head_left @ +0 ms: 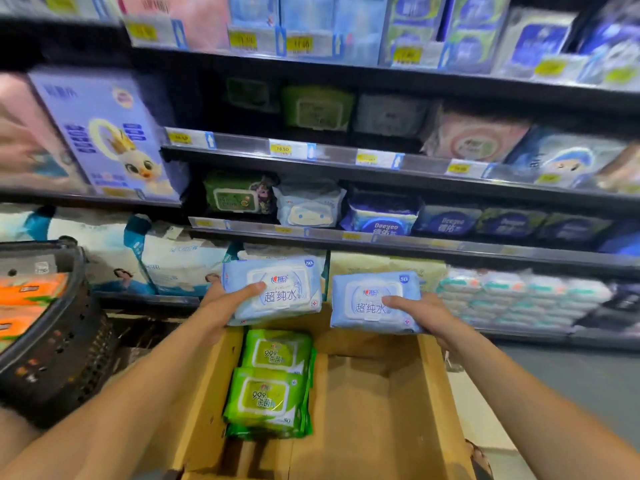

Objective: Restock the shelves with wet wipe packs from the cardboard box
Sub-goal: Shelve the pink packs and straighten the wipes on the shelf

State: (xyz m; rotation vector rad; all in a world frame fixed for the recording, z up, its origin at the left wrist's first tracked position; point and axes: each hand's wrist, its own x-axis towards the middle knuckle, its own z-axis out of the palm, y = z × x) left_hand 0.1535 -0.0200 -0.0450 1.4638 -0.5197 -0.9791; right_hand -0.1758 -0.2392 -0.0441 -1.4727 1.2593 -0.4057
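You reached both arms forward over the open cardboard box (pixel 381 410). Your left hand (pixel 230 299) gripped one blue wet wipe pack (pixel 277 289), thumb laid across its lid. Your right hand (pixel 420 311) gripped a second blue pack (pixel 372 303) the same way. Both packs were held above the box's far edge, in front of the stocked shelves (pixel 433 249). Two green packs (pixel 273 382) lay face up in the box's left side, stacked on others too hidden to count. A dark basket (pixel 62 341) holding orange packs (pixel 31 292) stood to your left.
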